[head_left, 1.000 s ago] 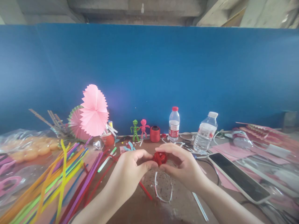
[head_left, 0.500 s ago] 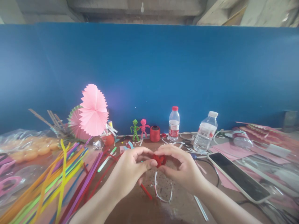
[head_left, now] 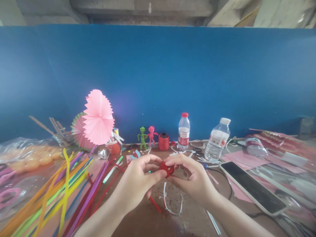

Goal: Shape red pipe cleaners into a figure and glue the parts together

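Observation:
Between my two hands, above the middle of the table, is a small twisted red pipe cleaner piece with loops in it. My left hand pinches its left side between thumb and fingertips. On the other side my right hand grips it with thumb and forefinger. A straight red strand sticks out below my left fingers; whether it joins the piece is hidden. Just under the hands lies a bent white strip. Farther back stand a green figure and a pink figure, both of twisted pipe cleaner.
Many coloured pipe cleaners are heaped on the left, near pink scissors and pink paper fans. A red spool and two water bottles stand behind. To the right lies a phone on pink paper.
The red piece has turned slightly between my fingers, showing a loop more openly. Both hands stay in nearly the same place.

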